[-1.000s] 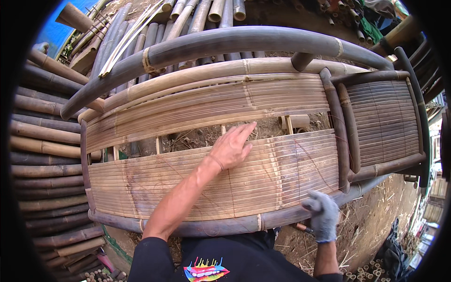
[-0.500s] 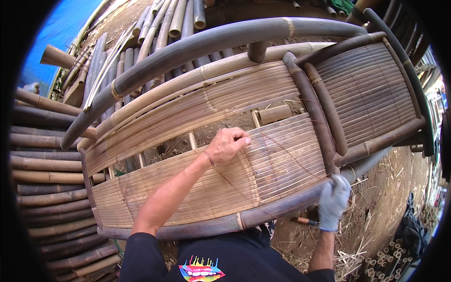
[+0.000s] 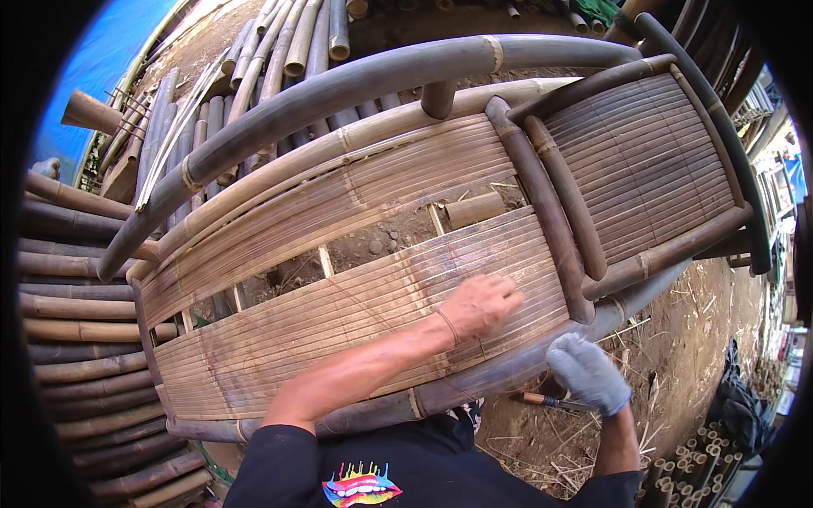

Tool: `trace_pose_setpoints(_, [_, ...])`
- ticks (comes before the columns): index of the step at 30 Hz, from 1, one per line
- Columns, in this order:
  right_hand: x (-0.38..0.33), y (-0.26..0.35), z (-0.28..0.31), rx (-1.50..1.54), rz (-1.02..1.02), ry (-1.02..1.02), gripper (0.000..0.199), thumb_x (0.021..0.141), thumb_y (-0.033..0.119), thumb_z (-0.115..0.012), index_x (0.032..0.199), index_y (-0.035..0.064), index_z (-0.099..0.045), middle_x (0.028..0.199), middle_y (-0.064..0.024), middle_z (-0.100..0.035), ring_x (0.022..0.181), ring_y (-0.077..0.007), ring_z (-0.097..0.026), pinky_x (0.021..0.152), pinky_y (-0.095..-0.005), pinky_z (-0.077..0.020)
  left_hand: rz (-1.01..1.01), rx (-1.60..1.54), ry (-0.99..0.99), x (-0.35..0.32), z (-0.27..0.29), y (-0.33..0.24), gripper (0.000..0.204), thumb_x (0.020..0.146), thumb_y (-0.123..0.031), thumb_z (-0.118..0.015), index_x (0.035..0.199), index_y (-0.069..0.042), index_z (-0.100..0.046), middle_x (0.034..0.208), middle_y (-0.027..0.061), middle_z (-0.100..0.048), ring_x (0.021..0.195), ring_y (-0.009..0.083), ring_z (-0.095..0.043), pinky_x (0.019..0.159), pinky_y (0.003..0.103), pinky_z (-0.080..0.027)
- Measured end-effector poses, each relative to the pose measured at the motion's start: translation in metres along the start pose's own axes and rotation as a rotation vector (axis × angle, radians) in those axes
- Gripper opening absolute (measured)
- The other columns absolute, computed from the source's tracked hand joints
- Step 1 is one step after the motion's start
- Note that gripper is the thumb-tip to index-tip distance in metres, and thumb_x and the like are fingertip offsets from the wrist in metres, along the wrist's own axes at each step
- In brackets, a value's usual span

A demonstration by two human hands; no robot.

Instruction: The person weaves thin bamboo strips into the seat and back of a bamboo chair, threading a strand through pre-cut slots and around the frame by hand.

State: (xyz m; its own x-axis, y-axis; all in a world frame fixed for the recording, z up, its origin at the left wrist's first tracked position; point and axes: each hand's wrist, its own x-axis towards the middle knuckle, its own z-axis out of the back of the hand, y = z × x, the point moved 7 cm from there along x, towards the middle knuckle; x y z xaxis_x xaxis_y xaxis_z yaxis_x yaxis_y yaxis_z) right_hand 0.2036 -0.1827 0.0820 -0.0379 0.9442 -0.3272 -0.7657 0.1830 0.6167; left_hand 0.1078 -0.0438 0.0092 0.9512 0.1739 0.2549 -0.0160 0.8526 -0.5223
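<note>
A bamboo bench lies below me, its slatted seat (image 3: 339, 326) and slatted backrest (image 3: 356, 199) framed by thick dark poles. My bare left hand (image 3: 478, 306) rests palm down on the seat slats near the right end, close to the dark cross pole (image 3: 542, 212). It holds nothing. My right hand (image 3: 587, 372), in a grey glove, sits against the round front rail (image 3: 457, 391) and grips a small tool with a brown handle (image 3: 542, 400). A second slatted panel (image 3: 639, 165) forms the bench's right end.
Stacks of bamboo poles (image 3: 68, 339) lie to the left and more poles (image 3: 288, 42) behind the bench. A blue tarp (image 3: 93, 68) is at upper left. Bare dirt with bamboo shavings (image 3: 677, 356) spreads to the right, with short cut tubes (image 3: 703, 457) at lower right.
My left hand has slid right along the seat slats toward the cross pole. The gloved right hand has stayed by the front rail, and my view has swung left.
</note>
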Motion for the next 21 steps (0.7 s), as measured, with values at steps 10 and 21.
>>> trace_pose_setpoints(10, [0.104,0.031,-0.025,-0.057,-0.301,0.017,0.089,0.084,0.059,-0.071,0.138,-0.0079,-0.050,0.120,-0.0247,-0.066,0.108,-0.0356,-0.067,0.097,-0.0426,-0.0507,0.178,-0.230,-0.208,0.021,0.085,0.023,0.015,0.096,-0.025,-0.065,0.095,-0.011,-0.070,0.082,0.0074,-0.066,0.075,0.0274,-0.068,0.066,0.040,-0.056])
trace_pose_setpoints(21, [-0.043,-0.039,0.082,1.360,0.213,-0.722,0.038,0.104,0.029,-0.052,0.126,-0.0018,-0.051,0.092,-0.0077,-0.064,0.058,-0.0126,-0.055,0.049,-0.0234,-0.0476,0.225,-0.191,0.372,0.015,0.066,0.054,0.043,0.089,-0.032,-0.069,0.127,-0.013,-0.062,0.132,0.0116,-0.056,0.125,0.0295,-0.051,0.104,0.044,-0.048])
